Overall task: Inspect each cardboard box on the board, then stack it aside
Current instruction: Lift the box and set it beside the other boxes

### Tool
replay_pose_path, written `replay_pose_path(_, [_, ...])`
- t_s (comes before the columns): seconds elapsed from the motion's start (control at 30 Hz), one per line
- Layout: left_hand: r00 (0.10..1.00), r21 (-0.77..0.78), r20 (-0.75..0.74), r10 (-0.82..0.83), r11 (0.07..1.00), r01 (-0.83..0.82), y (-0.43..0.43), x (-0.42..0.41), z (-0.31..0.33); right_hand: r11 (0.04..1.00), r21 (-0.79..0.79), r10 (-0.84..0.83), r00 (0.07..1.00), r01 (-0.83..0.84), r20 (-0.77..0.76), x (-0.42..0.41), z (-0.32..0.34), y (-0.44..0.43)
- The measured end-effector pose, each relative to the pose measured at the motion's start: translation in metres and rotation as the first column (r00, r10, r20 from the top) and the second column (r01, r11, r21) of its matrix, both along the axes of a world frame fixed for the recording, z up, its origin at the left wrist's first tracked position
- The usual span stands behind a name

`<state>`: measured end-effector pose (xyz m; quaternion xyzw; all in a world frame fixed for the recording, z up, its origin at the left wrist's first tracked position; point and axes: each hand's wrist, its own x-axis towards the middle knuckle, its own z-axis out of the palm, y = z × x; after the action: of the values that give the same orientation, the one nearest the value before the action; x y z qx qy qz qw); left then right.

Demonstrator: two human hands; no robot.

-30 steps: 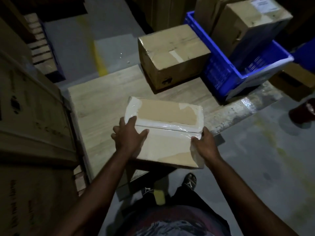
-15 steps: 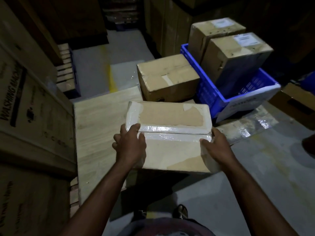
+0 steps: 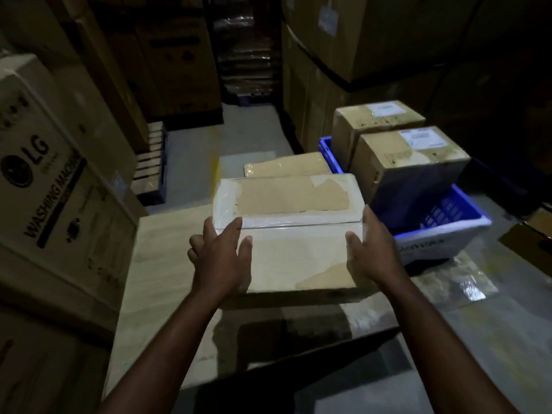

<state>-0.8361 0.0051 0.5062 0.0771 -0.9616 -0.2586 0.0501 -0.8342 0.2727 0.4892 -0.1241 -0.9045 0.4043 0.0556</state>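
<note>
- We hold the taped cardboard box (image 3: 288, 201) between both hands, one at each end, so the grip is clamped on it from two sides.
- Our left hand (image 3: 222, 258) grips the left end: its fingers curl over the top edge and its thumb lies on the face turned towards us.
- Our right hand (image 3: 373, 249) grips the right end. Its thumb presses the near face, and its fingers wrap round the end, out of sight.
- The box tilts, so that its top and its near face both show. Clear tape covers most of both, with bare patches of brown card.
- Below the grip lies the pale wooden board (image 3: 161, 264), and the box throws a dark shadow on it. We cannot tell whether the lower edge touches the board.
- Just beyond the grip a second box (image 3: 286, 167) sits at the board's far end, mostly hidden behind the held one.
- To the right of the grip stands a blue crate (image 3: 448, 216) holding two brown boxes (image 3: 412, 162), each with a white label on top.
- To the left of the grip a large washing-machine carton (image 3: 59, 189) stands close beside the board.
- Right of the grip and nearer us, a crumpled clear plastic sheet (image 3: 457, 282) lies on the floor.
</note>
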Motion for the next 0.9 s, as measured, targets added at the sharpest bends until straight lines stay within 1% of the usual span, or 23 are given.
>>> replay_pose_path(0.1, [1.000,-0.038,-0.023,-0.016,0.999,0.016,0.005,-0.032,0.008,0.996,0.073,0.047,0.998,-0.050,0.043,-0.029,0.013,0.003])
replay_pose_path(0.17, [0.999,-0.040,-0.043,-0.007,0.999,0.006,0.007,-0.053,0.012,0.990,0.123,0.060,0.997,-0.064,0.040,-0.050,0.021,0.003])
replay_pose_path(0.37, [0.995,-0.008,-0.102,0.019,1.000,-0.020,0.011,-0.121,0.026,0.966,0.254,0.055,0.998,-0.054,0.003,-0.120,0.047,0.002])
replay_pose_path(0.47, [0.993,-0.012,-0.117,0.009,1.000,-0.011,0.008,-0.154,0.029,0.951,0.305,0.070,0.996,-0.050,-0.057,-0.156,0.060,0.001])
replay_pose_path(0.6, [0.991,-0.003,-0.135,0.017,1.000,-0.018,0.011,-0.194,0.038,0.916,0.392,0.121,0.991,-0.087,-0.061,-0.206,0.069,0.004])
replay_pose_path(0.77, [0.989,0.044,-0.138,0.057,0.998,-0.052,0.020,-0.238,0.038,0.888,0.438,0.182,0.982,-0.140,-0.056,-0.267,0.068,0.017])
replay_pose_path(0.9, [0.990,0.032,-0.114,0.079,0.997,-0.076,0.030,-0.260,0.030,0.869,0.450,0.239,0.971,-0.208,-0.014,-0.303,0.054,0.030])
